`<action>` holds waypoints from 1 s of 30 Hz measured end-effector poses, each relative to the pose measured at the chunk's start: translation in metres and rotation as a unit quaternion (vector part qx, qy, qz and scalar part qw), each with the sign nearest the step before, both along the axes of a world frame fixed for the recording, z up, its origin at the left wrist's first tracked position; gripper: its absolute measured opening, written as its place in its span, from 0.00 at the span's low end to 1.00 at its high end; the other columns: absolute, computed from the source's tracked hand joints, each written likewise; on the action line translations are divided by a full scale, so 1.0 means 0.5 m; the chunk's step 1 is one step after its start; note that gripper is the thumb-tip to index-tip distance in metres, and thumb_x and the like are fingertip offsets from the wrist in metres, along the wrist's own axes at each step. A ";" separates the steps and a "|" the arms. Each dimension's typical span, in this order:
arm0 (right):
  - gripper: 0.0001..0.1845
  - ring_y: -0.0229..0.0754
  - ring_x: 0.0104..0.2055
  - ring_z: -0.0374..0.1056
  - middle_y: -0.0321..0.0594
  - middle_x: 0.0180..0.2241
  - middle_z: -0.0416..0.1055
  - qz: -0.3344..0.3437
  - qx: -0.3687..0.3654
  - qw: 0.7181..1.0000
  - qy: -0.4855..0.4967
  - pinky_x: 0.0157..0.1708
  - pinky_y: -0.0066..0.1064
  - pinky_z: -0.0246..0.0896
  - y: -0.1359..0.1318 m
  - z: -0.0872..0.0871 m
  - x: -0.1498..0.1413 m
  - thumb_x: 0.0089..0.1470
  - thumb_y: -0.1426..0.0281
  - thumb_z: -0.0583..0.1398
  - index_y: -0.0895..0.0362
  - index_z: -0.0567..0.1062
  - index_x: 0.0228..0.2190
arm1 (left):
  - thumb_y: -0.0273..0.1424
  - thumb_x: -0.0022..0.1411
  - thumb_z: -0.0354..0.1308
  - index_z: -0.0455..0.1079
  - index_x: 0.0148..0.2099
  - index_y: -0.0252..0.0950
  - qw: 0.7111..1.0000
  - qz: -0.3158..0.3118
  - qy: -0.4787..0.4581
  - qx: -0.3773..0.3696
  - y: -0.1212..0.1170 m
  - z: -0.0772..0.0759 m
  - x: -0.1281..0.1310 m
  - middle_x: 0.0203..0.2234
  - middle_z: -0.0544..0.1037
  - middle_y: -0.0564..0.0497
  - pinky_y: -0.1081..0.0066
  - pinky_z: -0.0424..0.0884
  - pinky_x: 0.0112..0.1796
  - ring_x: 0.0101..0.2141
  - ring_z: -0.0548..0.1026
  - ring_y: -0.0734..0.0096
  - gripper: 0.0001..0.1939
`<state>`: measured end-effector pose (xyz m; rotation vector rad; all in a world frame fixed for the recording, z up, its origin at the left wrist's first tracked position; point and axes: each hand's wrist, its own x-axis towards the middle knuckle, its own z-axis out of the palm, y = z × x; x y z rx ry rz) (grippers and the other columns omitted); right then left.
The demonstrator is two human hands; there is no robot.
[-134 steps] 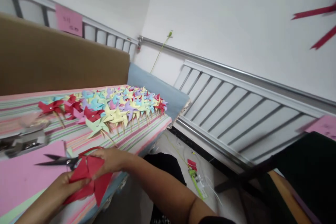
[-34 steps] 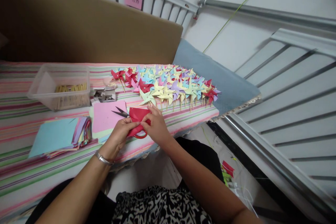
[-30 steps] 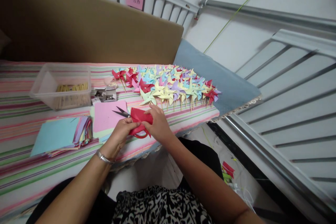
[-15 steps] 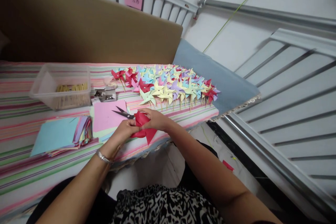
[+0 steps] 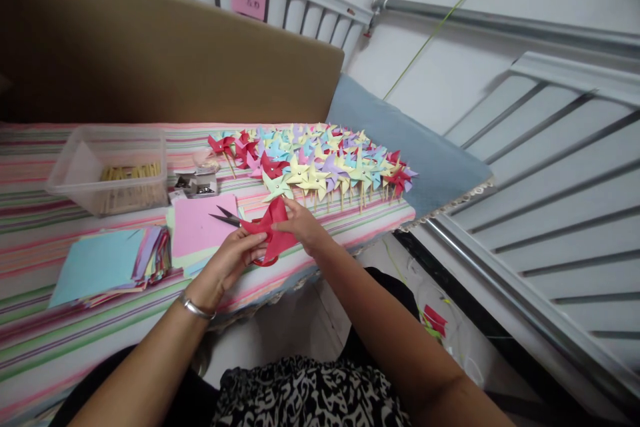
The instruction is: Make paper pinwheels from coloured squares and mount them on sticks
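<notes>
A red paper pinwheel (image 5: 271, 230) without a stick is pinched between both hands over the front edge of the striped cloth. My left hand (image 5: 239, 255) has its fingers closed on the pinwheel's left and lower side, the thumb near its centre. From the right, my right hand (image 5: 301, 225) grips a blade of it, fingers closed. Scissors (image 5: 226, 217) with black blades spread lie just behind, their red handle partly hidden under the pinwheel. Beside them rests a pink paper sheet (image 5: 203, 225). Farther back lie rows of finished pinwheels (image 5: 315, 177) on sticks in several colours.
On the left stand a clear plastic box (image 5: 107, 197) of sticks and a stack of coloured paper squares (image 5: 97, 265). A small box of metal fasteners (image 5: 204, 185) sits between. A brown board (image 5: 175, 60) backs the bed; a white railing (image 5: 555, 147) is at right.
The red paper now stands as a pinwheel with its blades spread, where a second ago it looked flatter. My right hand has shifted its grip. The scissors stay in place.
</notes>
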<state>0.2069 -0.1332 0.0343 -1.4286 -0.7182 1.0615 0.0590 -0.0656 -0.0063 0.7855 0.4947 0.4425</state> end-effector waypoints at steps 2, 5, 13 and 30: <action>0.28 0.41 0.26 0.70 0.31 0.25 0.74 -0.018 0.013 1.000 0.004 0.28 0.31 0.66 0.000 -0.003 -0.010 0.31 0.72 0.67 0.54 0.71 0.39 | 0.27 0.47 0.69 0.75 0.30 0.30 1.000 0.015 -0.018 -0.007 -0.009 -0.005 0.007 0.25 0.77 0.50 0.76 0.70 0.30 0.25 0.72 0.76 0.07; 0.25 0.41 0.26 0.70 0.31 0.25 0.74 -0.029 0.030 0.999 0.027 0.29 0.31 0.66 0.002 -0.008 -0.023 0.31 0.72 0.66 0.54 0.70 0.38 | 0.27 0.46 0.69 0.75 0.30 0.30 0.999 0.043 -0.025 -0.022 -0.015 -0.008 0.013 0.24 0.77 0.50 0.76 0.69 0.30 0.25 0.71 0.75 0.08; 0.23 0.40 0.27 0.69 0.32 0.27 0.73 -0.012 0.035 0.999 0.026 0.30 0.31 0.65 0.013 -0.019 -0.039 0.35 0.72 0.65 0.54 0.69 0.38 | 0.28 0.42 0.70 0.73 0.24 0.31 0.994 0.105 -0.010 -0.029 -0.009 -0.006 0.013 0.18 0.76 0.52 0.76 0.65 0.26 0.20 0.69 0.76 0.09; 0.06 0.44 0.38 0.66 0.43 0.32 0.72 0.037 0.160 0.798 -0.580 0.41 0.36 0.62 -0.082 -0.028 -0.035 0.56 0.74 0.57 0.57 0.75 0.34 | 0.25 0.38 0.70 0.75 0.26 0.30 0.989 0.144 0.007 -0.035 0.017 -0.001 0.000 0.21 0.79 0.49 0.75 0.68 0.27 0.22 0.73 0.73 0.10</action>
